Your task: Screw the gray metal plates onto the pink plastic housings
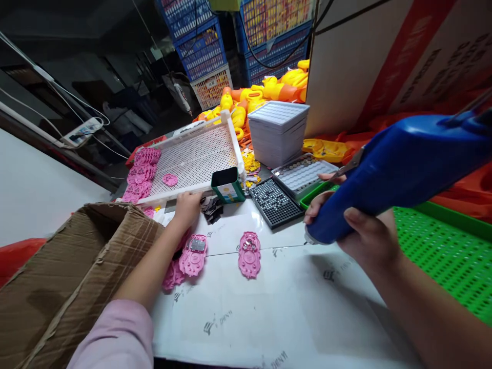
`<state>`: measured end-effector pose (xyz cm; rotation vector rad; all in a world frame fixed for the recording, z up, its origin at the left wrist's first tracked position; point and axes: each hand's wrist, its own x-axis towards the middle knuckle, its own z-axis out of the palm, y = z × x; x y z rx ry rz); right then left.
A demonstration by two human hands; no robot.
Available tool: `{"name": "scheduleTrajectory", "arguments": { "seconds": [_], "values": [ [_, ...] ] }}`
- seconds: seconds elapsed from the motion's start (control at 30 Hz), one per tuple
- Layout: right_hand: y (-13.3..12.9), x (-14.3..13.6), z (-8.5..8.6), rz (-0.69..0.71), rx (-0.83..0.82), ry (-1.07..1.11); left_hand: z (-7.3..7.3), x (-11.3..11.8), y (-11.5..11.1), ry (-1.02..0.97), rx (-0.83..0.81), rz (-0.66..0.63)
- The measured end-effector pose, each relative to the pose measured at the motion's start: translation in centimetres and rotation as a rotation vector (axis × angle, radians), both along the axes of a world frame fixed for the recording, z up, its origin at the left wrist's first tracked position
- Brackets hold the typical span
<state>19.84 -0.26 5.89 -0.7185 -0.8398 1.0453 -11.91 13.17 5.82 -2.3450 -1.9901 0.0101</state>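
Observation:
My right hand (369,230) is closed around a blue electric screwdriver (407,164), its tip slanting down to the left above the table. A thin pointed metal piece (349,163) shows by the fingers on its upper side. My left hand (187,209), fingers curled, reaches to a pile of small dark pieces (212,209); what the fingertips pinch is hidden. A pink plastic casing (249,255) with small metal parts lies alone mid-table. Beside my left forearm, another pink casing with a grey screen (194,254) rests on more pink casings (173,277).
Behind stand a green tin (227,185), a black tray of small silvery parts (274,202), stacked white trays (279,136) and a white crate (192,159) with pink casings. A cardboard box (77,277) borders the left, a green basket (442,256) the right.

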Motion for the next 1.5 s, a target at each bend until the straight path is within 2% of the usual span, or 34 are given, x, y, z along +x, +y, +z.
{"name": "scheduleTrajectory", "arguments": {
  "seconds": [0.1, 0.23, 0.33, 0.43, 0.53, 0.63, 0.83, 1.0, 1.1, 1.27, 1.5],
  "values": [
    [0.0, 0.0, -0.1, -0.007, 0.010, 0.014, 1.2, 0.8, -1.5, -0.109, 0.066, -0.036],
    [0.1, -0.1, -0.2, -0.021, 0.008, 0.036, 1.8, 3.6, -6.5, -0.289, 0.025, -0.202],
    [0.2, 0.1, -0.4, -0.018, 0.002, 0.051, 0.8, 5.9, -10.3, -0.411, -0.086, -0.331],
    [0.2, 0.2, -0.5, -0.009, 0.036, 0.046, -0.8, 7.5, -12.1, -0.569, -0.175, -0.420],
    [0.2, 0.2, -0.6, 0.005, 0.050, 0.016, -2.4, 8.0, -12.1, -0.569, -0.150, -0.441],
    [0.2, 0.2, -0.5, 0.009, 0.032, 0.001, -3.2, 8.0, -11.7, -0.548, -0.125, -0.455],
    [0.3, 0.1, -0.4, 0.004, 0.012, 0.005, -3.0, 7.4, -12.0, -0.494, -0.093, -0.502],
    [0.4, 0.1, -0.5, 0.005, 0.042, 0.018, -2.9, 6.4, -12.1, -0.400, -0.135, -0.625],
    [0.4, 0.2, -0.7, 0.001, 0.062, 0.024, -3.3, 6.6, -12.6, -0.451, -0.147, -0.712],
    [0.5, 0.2, -0.8, -0.011, 0.107, 0.021, -4.3, 8.2, -14.2, -0.559, -0.084, -0.801],
    [0.5, 0.2, -0.6, -0.023, 0.141, 0.018, -5.2, 8.5, -14.4, -0.738, -0.101, -0.769]
  ]
}}
